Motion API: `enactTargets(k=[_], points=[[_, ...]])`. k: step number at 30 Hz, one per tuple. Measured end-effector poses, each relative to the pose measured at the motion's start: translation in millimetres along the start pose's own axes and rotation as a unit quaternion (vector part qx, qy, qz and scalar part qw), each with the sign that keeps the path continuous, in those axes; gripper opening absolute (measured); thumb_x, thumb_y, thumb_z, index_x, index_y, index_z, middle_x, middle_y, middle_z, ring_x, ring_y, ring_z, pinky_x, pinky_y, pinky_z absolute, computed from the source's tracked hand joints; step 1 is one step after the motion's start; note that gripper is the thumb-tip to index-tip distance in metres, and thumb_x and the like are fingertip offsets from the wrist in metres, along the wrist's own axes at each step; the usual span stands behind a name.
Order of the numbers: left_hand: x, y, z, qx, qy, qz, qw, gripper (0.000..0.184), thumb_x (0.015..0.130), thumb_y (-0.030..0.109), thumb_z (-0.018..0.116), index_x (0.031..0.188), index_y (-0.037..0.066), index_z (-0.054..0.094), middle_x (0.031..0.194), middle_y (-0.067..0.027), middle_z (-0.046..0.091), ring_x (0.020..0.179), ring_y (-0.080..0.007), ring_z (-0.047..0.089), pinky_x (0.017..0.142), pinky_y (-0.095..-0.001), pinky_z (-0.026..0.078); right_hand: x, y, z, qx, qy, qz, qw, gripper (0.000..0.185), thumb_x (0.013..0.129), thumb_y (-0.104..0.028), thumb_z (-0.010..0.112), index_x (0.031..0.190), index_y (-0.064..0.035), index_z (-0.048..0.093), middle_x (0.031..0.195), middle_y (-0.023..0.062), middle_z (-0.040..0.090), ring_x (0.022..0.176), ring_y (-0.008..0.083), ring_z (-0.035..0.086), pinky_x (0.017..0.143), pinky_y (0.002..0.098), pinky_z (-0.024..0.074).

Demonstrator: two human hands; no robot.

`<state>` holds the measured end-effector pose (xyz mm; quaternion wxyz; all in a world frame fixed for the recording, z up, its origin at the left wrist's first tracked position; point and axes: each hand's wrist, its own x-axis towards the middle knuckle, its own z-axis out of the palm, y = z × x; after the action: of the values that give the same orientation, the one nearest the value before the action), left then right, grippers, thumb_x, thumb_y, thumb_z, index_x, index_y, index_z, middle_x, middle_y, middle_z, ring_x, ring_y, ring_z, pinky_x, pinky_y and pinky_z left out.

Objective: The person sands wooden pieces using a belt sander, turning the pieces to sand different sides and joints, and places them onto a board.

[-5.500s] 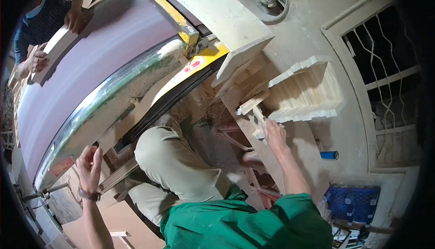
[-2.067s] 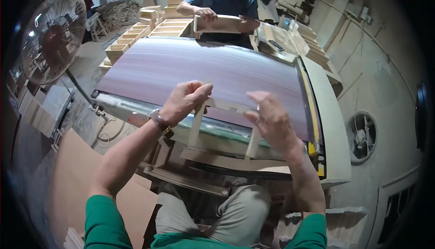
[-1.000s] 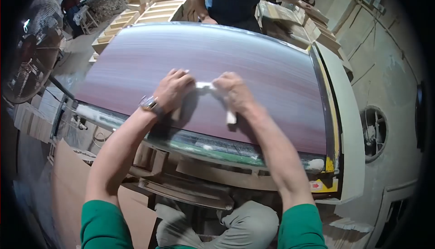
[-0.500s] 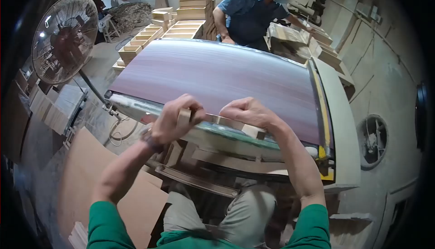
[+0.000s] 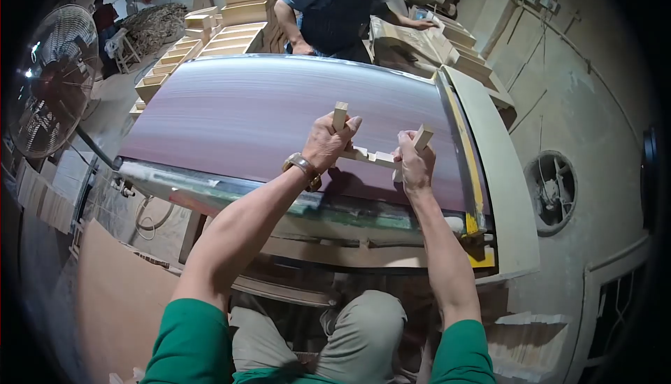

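head view, and from where i'm standing two arms in green sleeves [image 5: 189,338] are stretching out over a broad purplish surface [image 5: 265,111]. the left hand [image 5: 327,145] is wrapping around one side of a small pale wooden frame [image 5: 381,159], with a squared wood end [image 5: 340,114] poking up out of the grip. the right hand [image 5: 416,164] is gripping the other side, and a matching stub [image 5: 423,136] is rising above its fingers. between both fists a notched crossbar [image 5: 360,154] is running, and the whole piece is sitting over the near part of the surface, toward its right end; whether it is touching down, i'm not able to tell. on the left wrist a watch [image 5: 304,166] is showing. beyond the far edge a person in a blue shirt [image 5: 325,6] is standing, one arm reaching out sideways. a caged fan [image 5: 52,80] is standing off left, stacked wooden boxes [image 5: 246,12] are rising behind, and a round vent [image 5: 551,192] is showing at right.
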<state>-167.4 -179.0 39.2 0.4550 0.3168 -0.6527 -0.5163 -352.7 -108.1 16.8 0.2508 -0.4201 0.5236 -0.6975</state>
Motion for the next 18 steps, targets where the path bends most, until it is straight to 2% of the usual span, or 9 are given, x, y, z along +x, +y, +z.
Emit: enactTargets(k=[4, 8, 11, 13, 14, 16, 18], points=[[16, -18, -18, 0.018, 0.005, -0.008, 1.0, 0.035, 0.094, 0.036, 0.064, 0.083, 0.004, 0.058, 0.063, 0.0002, 0.056, 0.059, -0.0081, 0.057, 0.056, -0.0273, 0.049, 9, 15, 25, 0.032, 0.03, -0.009, 0.999, 0.016, 0.091, -0.014, 0.062, 0.086, 0.001, 0.063, 0.063, 0.0008, 0.056, 0.053, 0.0082, 0.056, 0.05, 0.0262, 0.0458], [21, -20, -56, -0.023, 0.033, -0.015, 0.999, 0.032, 0.095, 0.034, 0.065, 0.083, 0.004, 0.059, 0.064, -0.0006, 0.058, 0.058, -0.0083, 0.059, 0.053, -0.0249, 0.049, 13, 19, 74, 0.064, 0.033, -0.006, 0.997, 0.016, 0.09, -0.015, 0.062, 0.084, 0.0001, 0.064, 0.062, 0.0, 0.056, 0.052, 0.0075, 0.054, 0.05, 0.0261, 0.0456], [18, -27, -105, -0.008, 0.074, -0.026, 0.997, 0.03, 0.094, 0.031, 0.067, 0.086, 0.003, 0.06, 0.067, -0.0021, 0.061, 0.059, -0.0086, 0.061, 0.056, -0.0242, 0.053, 8, 23, 123, -0.01, 0.027, -0.019, 0.999, 0.017, 0.091, -0.019, 0.06, 0.086, -0.0035, 0.066, 0.059, -0.0022, 0.056, 0.052, 0.0075, 0.054, 0.049, 0.0273, 0.0448], [5, -24, -136, 0.001, 0.123, -0.035, 0.992, 0.027, 0.093, 0.029, 0.067, 0.086, 0.004, 0.06, 0.069, -0.0017, 0.06, 0.063, -0.0092, 0.063, 0.058, -0.0243, 0.053, -1, 27, 157, -0.041, -0.007, -0.027, 0.999, 0.019, 0.092, -0.021, 0.055, 0.085, -0.0057, 0.064, 0.057, -0.0009, 0.054, 0.054, 0.0093, 0.054, 0.05, 0.0309, 0.0438], [-5, -20, -152, 0.015, 0.148, -0.044, 0.988, 0.025, 0.093, 0.028, 0.068, 0.086, 0.006, 0.06, 0.071, -0.0013, 0.06, 0.067, -0.0096, 0.064, 0.058, -0.0242, 0.052, -7, 28, 169, -0.034, -0.064, -0.023, 0.997, 0.018, 0.092, -0.019, 0.054, 0.084, -0.0058, 0.062, 0.059, -0.0006, 0.053, 0.056, 0.0105, 0.053, 0.051, 0.0323, 0.0428], [-31, -9, -178, 0.046, 0.201, -0.059, 0.977, 0.025, 0.094, 0.029, 0.067, 0.085, 0.006, 0.059, 0.069, -0.0001, 0.058, 0.064, -0.0092, 0.062, 0.058, -0.0241, 0.051, -23, 32, 195, 0.016, -0.144, -0.052, 0.988, 0.018, 0.094, -0.021, 0.055, 0.087, -0.0054, 0.06, 0.062, 0.0015, 0.054, 0.06, 0.0124, 0.053, 0.054, 0.0336, 0.0436], [-59, -6, -206, 0.061, 0.203, -0.04, 0.976, 0.026, 0.095, 0.029, 0.066, 0.085, 0.006, 0.058, 0.068, 0.0003, 0.056, 0.062, -0.009, 0.061, 0.057, -0.0243, 0.05, -38, 29, 204, -0.037, -0.24, -0.068, 0.968, 0.028, 0.096, -0.025, 0.057, 0.114, -0.0054, 0.06, 0.075, 0.0068, 0.059, 0.069, 0.0144, 0.057, 0.062, 0.0357, 0.0481]])
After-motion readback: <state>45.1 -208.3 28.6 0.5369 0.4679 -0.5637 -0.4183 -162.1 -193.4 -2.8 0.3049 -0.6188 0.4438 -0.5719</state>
